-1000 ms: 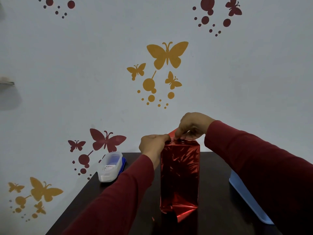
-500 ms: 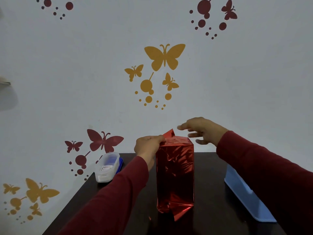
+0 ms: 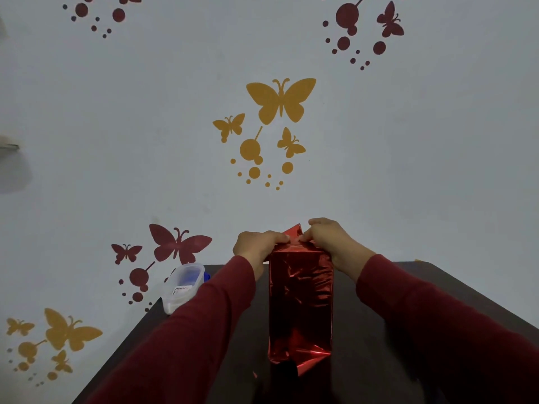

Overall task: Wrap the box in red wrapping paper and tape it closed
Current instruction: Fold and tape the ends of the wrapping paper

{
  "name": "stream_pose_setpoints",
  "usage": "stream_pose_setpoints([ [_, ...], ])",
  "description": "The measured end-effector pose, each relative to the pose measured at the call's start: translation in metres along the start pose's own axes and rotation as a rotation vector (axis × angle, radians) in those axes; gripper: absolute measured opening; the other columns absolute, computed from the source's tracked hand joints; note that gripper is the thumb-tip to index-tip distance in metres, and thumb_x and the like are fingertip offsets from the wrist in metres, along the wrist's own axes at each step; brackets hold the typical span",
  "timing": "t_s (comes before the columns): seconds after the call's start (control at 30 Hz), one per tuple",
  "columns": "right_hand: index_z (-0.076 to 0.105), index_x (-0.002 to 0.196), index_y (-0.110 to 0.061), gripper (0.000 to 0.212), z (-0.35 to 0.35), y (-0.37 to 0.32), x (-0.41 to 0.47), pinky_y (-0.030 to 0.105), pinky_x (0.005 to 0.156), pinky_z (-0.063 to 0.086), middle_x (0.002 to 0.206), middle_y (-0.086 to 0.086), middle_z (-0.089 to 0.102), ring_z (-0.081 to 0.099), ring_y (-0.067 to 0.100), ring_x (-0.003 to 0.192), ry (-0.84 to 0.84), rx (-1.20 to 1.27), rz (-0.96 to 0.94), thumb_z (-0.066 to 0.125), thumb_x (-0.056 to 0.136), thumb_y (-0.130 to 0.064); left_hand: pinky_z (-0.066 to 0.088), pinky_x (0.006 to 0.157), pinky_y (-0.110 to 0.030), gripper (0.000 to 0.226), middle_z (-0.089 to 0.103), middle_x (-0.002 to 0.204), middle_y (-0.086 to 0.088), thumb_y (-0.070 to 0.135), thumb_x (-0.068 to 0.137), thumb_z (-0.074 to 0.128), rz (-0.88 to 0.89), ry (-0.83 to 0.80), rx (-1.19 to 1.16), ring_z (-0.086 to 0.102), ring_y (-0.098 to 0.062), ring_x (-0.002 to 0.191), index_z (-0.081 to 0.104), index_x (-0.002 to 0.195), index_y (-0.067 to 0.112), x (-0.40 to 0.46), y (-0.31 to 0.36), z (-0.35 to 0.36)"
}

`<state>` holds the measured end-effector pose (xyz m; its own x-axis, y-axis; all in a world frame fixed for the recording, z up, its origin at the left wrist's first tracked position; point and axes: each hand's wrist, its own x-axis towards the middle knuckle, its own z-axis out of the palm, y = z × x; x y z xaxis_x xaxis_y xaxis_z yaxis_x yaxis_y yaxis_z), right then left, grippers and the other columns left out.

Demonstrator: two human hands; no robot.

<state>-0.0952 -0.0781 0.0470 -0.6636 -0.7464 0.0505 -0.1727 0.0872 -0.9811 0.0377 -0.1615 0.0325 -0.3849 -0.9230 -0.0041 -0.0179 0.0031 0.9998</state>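
The box (image 3: 300, 301) stands upright on its end in the middle of the dark table (image 3: 364, 330), covered in shiny red wrapping paper. A folded paper point sticks out at its bottom front. At the top far end a red paper flap (image 3: 294, 232) stands up. My left hand (image 3: 258, 246) grips the paper at the top left edge. My right hand (image 3: 331, 239) pinches the paper at the top right, next to the flap. The top face of the box is hidden behind my hands.
A clear plastic tape dispenser (image 3: 183, 287) with a blue part lies at the table's back left corner, against the wall. The wall with butterfly stickers stands right behind the table. My red sleeves cover the table's near left and right.
My right hand, lifted open off the box half a second ago, has come back down and pinches the top paper again. My left hand has kept its hold on the top left edge.
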Motion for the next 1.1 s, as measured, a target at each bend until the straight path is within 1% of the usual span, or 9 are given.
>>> stream_pose_setpoints([
  [0.1,0.055,0.142,-0.001,0.062,0.001,0.001,0.002,0.052,0.107,0.051,0.137,0.023,0.061,0.061,0.038,0.124,0.007,-0.041,-0.041,0.075,0.083,-0.001,0.063,0.082,-0.039,0.028,0.078,0.085,-0.008,0.022,0.064,0.091,0.046,0.070,0.014,0.076,-0.026,0.080,0.079,0.084,0.008,0.004,-0.005,0.000],
  [0.23,0.060,0.139,-0.010,0.042,-0.002,0.006,0.005,0.036,0.081,0.053,0.140,0.020,0.062,0.060,0.024,0.100,0.045,0.039,-0.066,0.057,0.097,-0.006,0.050,0.069,-0.031,0.015,0.069,0.076,-0.005,0.016,0.080,0.070,0.095,0.151,0.078,0.065,-0.025,0.072,0.066,0.073,0.003,0.004,-0.006,0.000],
  [0.3,0.064,0.136,-0.017,0.041,-0.009,0.010,0.001,0.036,0.085,0.051,0.136,0.014,0.065,0.060,0.022,0.099,0.098,0.043,-0.092,0.054,0.098,-0.007,0.039,0.062,-0.031,0.020,0.057,0.069,-0.006,0.012,0.085,0.058,0.147,0.195,0.118,0.052,-0.023,0.065,0.054,0.066,0.009,-0.005,-0.003,-0.001],
  [0.47,0.071,0.126,-0.023,0.032,-0.043,0.026,-0.031,0.039,0.104,0.051,0.125,-0.005,0.069,0.064,0.016,0.118,0.269,-0.041,-0.185,0.061,0.096,-0.019,0.040,0.088,-0.016,0.020,0.065,0.112,0.016,0.020,0.100,0.056,0.702,0.277,0.233,0.056,-0.005,0.108,0.066,0.116,0.025,-0.052,-0.014,0.009],
  [0.57,0.078,0.099,-0.022,0.012,-0.068,0.043,-0.058,0.033,0.088,0.056,0.104,-0.009,0.075,0.074,0.009,0.095,0.291,-0.048,-0.191,0.067,0.095,-0.026,0.041,0.096,-0.017,0.025,0.065,0.111,0.016,0.013,0.095,0.061,1.064,0.205,0.335,0.053,-0.004,0.114,0.067,0.117,0.023,-0.073,-0.033,0.033],
  [0.67,0.077,0.079,-0.015,0.023,-0.099,0.066,-0.084,0.030,0.070,0.055,0.075,-0.005,0.075,0.072,0.008,0.070,0.356,-0.187,-0.209,0.073,0.092,-0.033,0.047,0.100,-0.027,0.021,0.067,0.109,0.007,0.009,0.092,0.064,1.288,-0.019,0.379,0.058,-0.009,0.110,0.069,0.112,0.014,-0.088,-0.062,0.068],
  [0.77,0.070,0.066,-0.004,0.039,-0.136,0.095,-0.099,0.025,0.053,0.044,0.051,-0.003,0.063,0.053,0.005,0.044,0.467,-0.371,-0.170,0.074,0.090,-0.035,0.048,0.099,-0.029,0.032,0.061,0.119,0.008,0.021,0.089,0.071,1.201,-0.263,0.425,0.055,-0.008,0.116,0.064,0.121,0.018,-0.090,-0.098,0.111],
  [0.93,0.049,0.052,-0.017,0.037,-0.187,0.121,-0.102,0.032,0.050,0.040,0.051,0.006,0.049,0.046,0.020,0.051,0.510,-0.656,0.058,0.066,0.082,-0.029,0.037,0.106,-0.024,0.086,0.034,0.147,0.017,0.045,0.077,0.084,0.961,-0.581,0.521,0.035,-0.003,0.134,0.038,0.148,0.030,-0.083,-0.136,0.168],
  [1.1,0.068,0.098,-0.006,0.032,-0.205,0.137,-0.095,0.040,0.057,0.059,0.100,0.012,0.068,0.069,0.031,0.081,0.332,-0.261,0.362,0.074,0.083,-0.034,0.035,0.111,-0.022,0.096,0.031,0.156,0.012,0.034,0.075,0.085,0.898,-0.561,0.469,0.031,0.003,0.136,0.032,0.155,0.026,-0.081,-0.155,0.205],
])
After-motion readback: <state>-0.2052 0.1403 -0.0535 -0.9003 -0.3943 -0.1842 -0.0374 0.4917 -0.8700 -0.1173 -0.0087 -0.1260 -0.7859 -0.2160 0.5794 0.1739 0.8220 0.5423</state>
